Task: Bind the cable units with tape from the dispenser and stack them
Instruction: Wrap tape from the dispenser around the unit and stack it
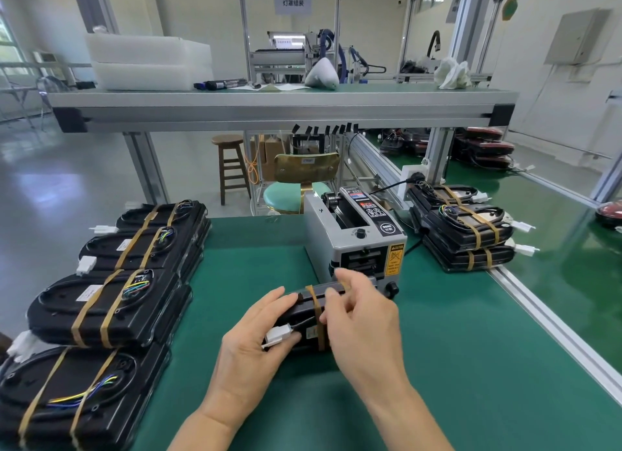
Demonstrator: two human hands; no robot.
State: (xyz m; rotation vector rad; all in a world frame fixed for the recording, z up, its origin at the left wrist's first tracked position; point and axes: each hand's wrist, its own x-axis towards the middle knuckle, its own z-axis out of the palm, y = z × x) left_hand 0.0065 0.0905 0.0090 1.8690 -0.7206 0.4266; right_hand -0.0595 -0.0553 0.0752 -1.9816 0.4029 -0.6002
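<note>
A black cable unit (311,312) stands on edge on the green mat just in front of the grey tape dispenser (353,238). One brown tape band (315,307) wraps it. My left hand (255,343) grips its left end, next to a white connector (277,337). My right hand (361,319) rests on its right side, fingers curled over the top edge near the dispenser's outlet; whether it pinches tape there is hidden. Taped units lie in stacks at the left (101,302) and at the right (461,228).
An aluminium rail (538,319) borders the green mat (454,366) on the right. A shelf (269,109) spans overhead with black tape strips hanging from its edge. A green-seated chair (296,195) and a wooden stool (230,168) stand beyond the bench.
</note>
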